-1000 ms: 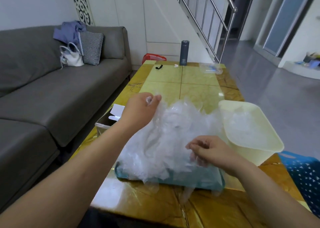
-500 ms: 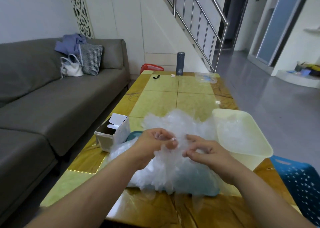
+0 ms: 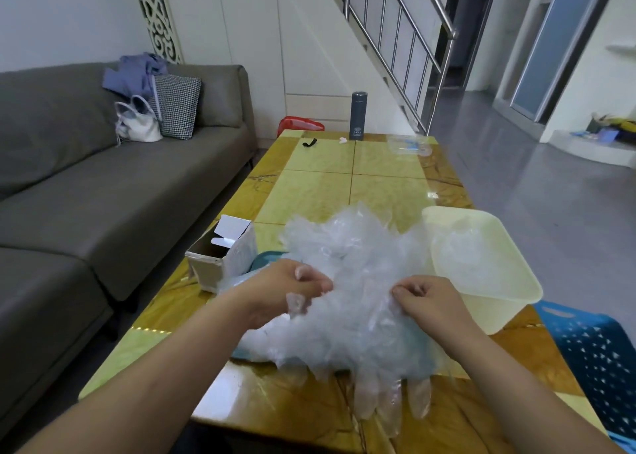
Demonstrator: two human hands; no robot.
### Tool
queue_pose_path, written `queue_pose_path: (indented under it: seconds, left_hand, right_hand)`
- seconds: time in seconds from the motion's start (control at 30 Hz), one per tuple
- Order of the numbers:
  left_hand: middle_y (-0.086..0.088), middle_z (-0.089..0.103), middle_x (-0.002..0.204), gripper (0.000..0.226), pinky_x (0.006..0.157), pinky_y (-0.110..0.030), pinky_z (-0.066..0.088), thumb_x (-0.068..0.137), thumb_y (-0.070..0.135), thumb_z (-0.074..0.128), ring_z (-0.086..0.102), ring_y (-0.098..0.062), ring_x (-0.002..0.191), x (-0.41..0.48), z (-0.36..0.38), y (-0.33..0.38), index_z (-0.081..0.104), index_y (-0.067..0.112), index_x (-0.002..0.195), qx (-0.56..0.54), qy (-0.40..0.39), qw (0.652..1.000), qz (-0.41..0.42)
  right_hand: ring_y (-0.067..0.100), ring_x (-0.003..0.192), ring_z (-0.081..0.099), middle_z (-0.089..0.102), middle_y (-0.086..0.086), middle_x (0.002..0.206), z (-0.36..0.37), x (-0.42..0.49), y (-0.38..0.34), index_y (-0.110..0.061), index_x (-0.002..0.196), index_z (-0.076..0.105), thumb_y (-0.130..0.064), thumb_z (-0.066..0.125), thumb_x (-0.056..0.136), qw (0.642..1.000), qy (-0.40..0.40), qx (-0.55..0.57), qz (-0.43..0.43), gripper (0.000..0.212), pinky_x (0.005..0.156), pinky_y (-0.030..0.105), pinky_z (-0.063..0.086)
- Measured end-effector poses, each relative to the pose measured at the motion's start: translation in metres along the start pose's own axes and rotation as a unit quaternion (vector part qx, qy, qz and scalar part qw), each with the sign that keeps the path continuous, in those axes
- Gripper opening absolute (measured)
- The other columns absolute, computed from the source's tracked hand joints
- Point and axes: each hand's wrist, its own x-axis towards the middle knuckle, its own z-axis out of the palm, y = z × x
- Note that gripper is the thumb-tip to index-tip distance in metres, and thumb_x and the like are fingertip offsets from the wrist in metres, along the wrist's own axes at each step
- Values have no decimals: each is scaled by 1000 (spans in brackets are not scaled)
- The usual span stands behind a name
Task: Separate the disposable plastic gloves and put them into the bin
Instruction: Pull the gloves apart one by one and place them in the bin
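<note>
A big heap of clear disposable plastic gloves (image 3: 358, 264) lies on a teal tray (image 3: 261, 259) on the yellow table. My left hand (image 3: 285, 288) pinches one edge of a glove at the heap's left. At the right, my right hand (image 3: 425, 297) pinches the other edge. The glove (image 3: 378, 343) stretches between them, and its fingers hang down over the table's near edge. A pale yellow bin (image 3: 516, 298) stands just right of the heap, with some clear gloves inside.
An open white cardboard box (image 3: 223, 250) sits left of the heap. A grey flask (image 3: 358, 115), a small black item (image 3: 309, 142) and a clear bag (image 3: 409, 145) lie at the table's far end. A blue perforated basket (image 3: 599, 353) stands at the right, and a grey sofa (image 3: 86, 192) at the left.
My left hand came down from above the heap to meet the right one, then both pulled apart sideways, spreading a glove between them. The camera tilted up slightly.
</note>
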Motion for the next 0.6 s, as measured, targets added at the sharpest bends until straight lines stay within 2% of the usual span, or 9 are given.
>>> queue_pose_path:
  seconds: [0.07, 0.1, 0.2, 0.3, 0.4, 0.43, 0.5, 0.53, 0.6]
  left_hand:
    - [-5, 70, 84, 19, 73, -34, 59, 94, 27, 76, 65, -13, 69, 2, -14, 5, 77, 10, 101, 16, 53, 998, 17]
    - [-6, 71, 86, 26, 80, -42, 58, 90, 32, 78, 67, -16, 75, 0, -20, 11, 75, 10, 103, -7, 75, 997, 36]
    - [-12, 76, 99, 35, 86, -49, 55, 90, 29, 73, 73, -25, 86, -7, -40, 37, 66, 1, 111, -172, 101, 975, 101]
    - [-20, 74, 102, 27, 69, -40, 62, 108, 22, 45, 76, -33, 88, -24, -47, 64, 55, -2, 116, -308, 41, 943, 117]
    - [-15, 78, 99, 22, 67, -40, 64, 109, 24, 41, 77, -36, 89, -41, -35, 66, 51, 5, 110, -323, -3, 941, 103]
    - [-12, 78, 96, 20, 69, -39, 65, 109, 24, 42, 78, -33, 87, -44, -30, 62, 52, 6, 109, -315, -10, 945, 90]
    - [-13, 74, 96, 16, 68, -38, 64, 108, 19, 47, 77, -31, 83, -39, -22, 48, 54, 7, 114, -333, -23, 940, 74]
    - [-15, 71, 99, 15, 66, -38, 63, 106, 15, 52, 76, -32, 82, -33, -16, 42, 55, 6, 117, -355, -17, 932, 65]
    - [-18, 69, 95, 18, 62, -39, 63, 100, 2, 58, 75, -32, 77, -19, -2, 30, 57, 5, 118, -400, 31, 915, 38]
  right_hand:
    - [15, 50, 33, 30, 10, 56, 5, 5, 2, -8, 59, 31, -16, 62, 91, 999, 4, -49, -9, 45, 54, 29, 29]
    - [12, 49, 28, 25, 5, 55, 8, 8, 2, -13, 60, 28, -16, 61, 91, 997, 3, -72, -13, 46, 51, 25, 25]
    - [12, 47, 27, 22, -2, 53, 19, 17, -2, -15, 60, 27, -16, 58, 92, 995, -20, -96, -15, 44, 48, 23, 22]
    - [20, 64, 52, 43, 6, 67, 23, 21, -11, -11, 60, 48, -22, 57, 97, 987, -20, -140, -70, 39, 60, 26, 34]
    - [9, 87, 58, 50, -9, 99, 10, 2, -32, -25, 82, 73, -27, 68, 94, 968, 59, -151, -194, 13, 73, 22, 46]
    - [9, 90, 59, 52, -13, 99, 3, -6, -37, -28, 82, 75, -26, 73, 91, 968, 33, -122, -218, 10, 73, 21, 47]
    - [7, 101, 62, 60, -15, 103, -15, -26, -46, -26, 80, 80, -26, 78, 86, 977, -143, 9, -156, 6, 83, 25, 50]
    - [7, 110, 63, 64, -16, 110, -23, -33, -49, -20, 83, 82, -25, 78, 84, 962, -238, 89, -101, 7, 92, 30, 52]
    - [10, 123, 61, 66, -16, 128, -34, -38, -43, -7, 88, 82, -22, 76, 79, 928, -318, 192, -27, 18, 103, 38, 50]
